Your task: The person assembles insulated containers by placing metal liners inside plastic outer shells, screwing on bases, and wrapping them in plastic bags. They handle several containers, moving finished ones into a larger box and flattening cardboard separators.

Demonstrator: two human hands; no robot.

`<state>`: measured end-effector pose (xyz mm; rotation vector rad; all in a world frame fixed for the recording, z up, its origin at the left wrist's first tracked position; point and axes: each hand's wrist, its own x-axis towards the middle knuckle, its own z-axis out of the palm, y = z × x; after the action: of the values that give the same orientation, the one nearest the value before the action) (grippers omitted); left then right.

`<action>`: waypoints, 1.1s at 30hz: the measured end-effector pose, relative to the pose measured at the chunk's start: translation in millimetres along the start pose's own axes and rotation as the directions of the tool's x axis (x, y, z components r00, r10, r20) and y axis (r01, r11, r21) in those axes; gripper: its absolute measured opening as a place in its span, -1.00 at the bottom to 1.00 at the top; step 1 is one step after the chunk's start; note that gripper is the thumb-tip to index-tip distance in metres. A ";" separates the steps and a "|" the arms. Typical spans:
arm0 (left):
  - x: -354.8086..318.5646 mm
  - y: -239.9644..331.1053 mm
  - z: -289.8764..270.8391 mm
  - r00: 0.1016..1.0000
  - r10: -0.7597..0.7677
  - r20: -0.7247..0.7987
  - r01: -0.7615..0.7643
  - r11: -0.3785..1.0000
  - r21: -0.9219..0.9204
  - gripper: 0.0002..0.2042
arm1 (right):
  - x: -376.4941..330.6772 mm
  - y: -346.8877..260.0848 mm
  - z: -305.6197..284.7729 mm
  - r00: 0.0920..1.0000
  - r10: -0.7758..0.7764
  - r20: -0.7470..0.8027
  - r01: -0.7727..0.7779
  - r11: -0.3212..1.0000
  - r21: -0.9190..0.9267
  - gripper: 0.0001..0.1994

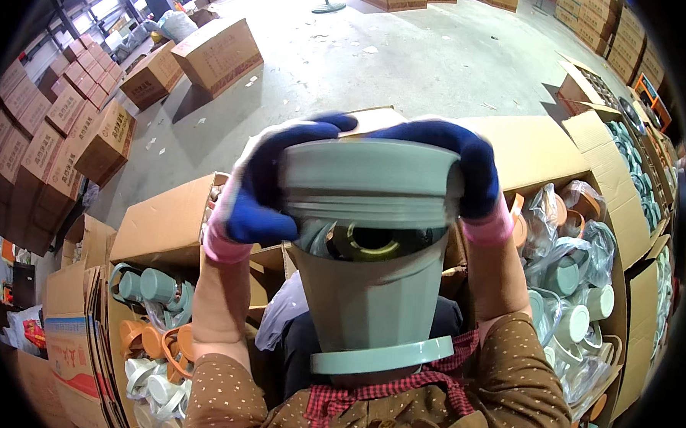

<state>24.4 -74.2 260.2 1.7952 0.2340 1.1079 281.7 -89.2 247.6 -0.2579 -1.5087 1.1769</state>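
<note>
A pale green plastic bucket [374,292] is held up close in front of the head camera, its smooth tapered body narrowing downward to a flat ring-shaped rim near the chest. Over its upper end a matching round green lid [369,181] with a banded, ridged side is gripped by 2 gloved hands. The left hand [256,187] is clad in a knitted glove with a dark blue rubbery coating and a pink cuff; its fingers are curled tightly around the lid's left edge. The right hand [471,170], gloved the same way, is wrapped over the lid's right top edge, fingers bent down onto it. Between lid and bucket a dark opening is seen with a yellowish-green ring [372,242] inside. Brown sleeves with small pale dots and a red checked collar are visible at the lower edge. To the left, an open corrugated cardboard box [155,229] holds green and orange plastic cups, some in clear film. To the right, another open carton [626,226] is filled with green and orange cups in crinkled transparent bags. Closed brown cartons [216,55] are stacked on the grey concrete floor [411,64] beyond.
</note>
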 end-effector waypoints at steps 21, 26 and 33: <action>-22.7 5.1 29.3 0.970 0.210 -0.126 -0.153 0.922 0.355 -0.42 | -17.6 -2.5 -5.9 0.964 -0.245 0.103 0.265 0.910 -0.320 -0.76; 8.9 57.5 67.1 0.979 0.198 0.039 -0.170 0.705 0.688 -0.68 | -17.7 17.7 -23.4 0.998 0.034 -0.047 -0.013 0.920 0.392 -0.25; -14.1 14.9 43.9 0.952 -0.093 -0.291 0.128 0.986 0.104 -0.85 | -52.9 18.0 -54.7 1.000 0.006 0.028 -0.007 1.000 0.026 -0.03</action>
<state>45.6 -117.8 259.4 1.6994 0.5800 1.2934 337.4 -89.9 192.7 -0.2297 -1.5173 1.2086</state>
